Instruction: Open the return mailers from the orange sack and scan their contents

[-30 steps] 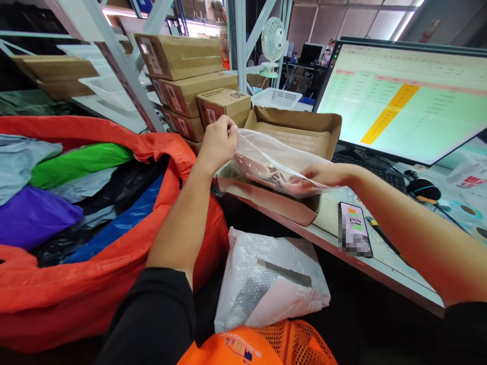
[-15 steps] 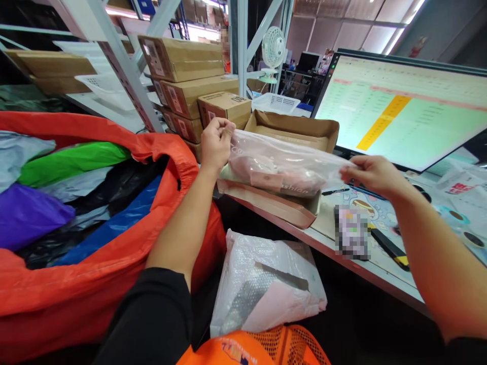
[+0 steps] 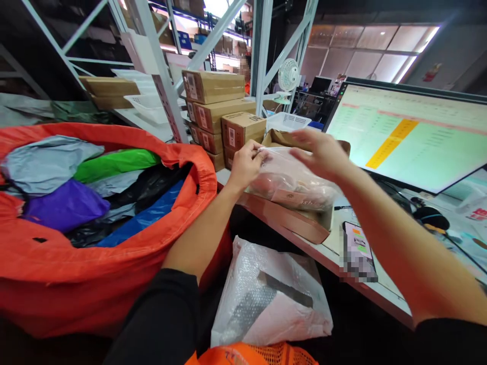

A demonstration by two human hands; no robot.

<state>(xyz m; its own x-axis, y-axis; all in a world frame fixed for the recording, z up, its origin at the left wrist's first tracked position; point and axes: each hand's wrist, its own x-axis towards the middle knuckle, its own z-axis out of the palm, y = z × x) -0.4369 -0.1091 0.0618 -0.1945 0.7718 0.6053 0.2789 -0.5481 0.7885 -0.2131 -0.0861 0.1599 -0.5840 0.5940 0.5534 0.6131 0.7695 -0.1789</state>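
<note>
A clear plastic bag (image 3: pixel 300 185) with printed lettering lies in an opened cardboard box (image 3: pixel 292 215) on the desk. Inside the bag are pinkish contents and a brown label, their kind unclear through the plastic. My left hand (image 3: pixel 249 165) pinches the bag's upper left corner. Above the bag's top edge hovers my right hand (image 3: pixel 323 152), its fingers stretched out and apart, with nothing in them. Below the desk edge, a white bubble-wrap mailer (image 3: pixel 266 294) rests near my lap.
At left stands a large red sack (image 3: pixel 198 203) holding several coloured parcels. Stacked cardboard boxes (image 3: pixel 216 88) rise behind the opened box, beside a metal rack post. A monitor (image 3: pixel 411 132), a phone (image 3: pixel 359 248) and a small fan (image 3: pixel 288 76) stand or lie to the right.
My right hand has let go of the bag's right end and moved left over its top. The stretched bag has slackened into the box. The view has shifted left.
</note>
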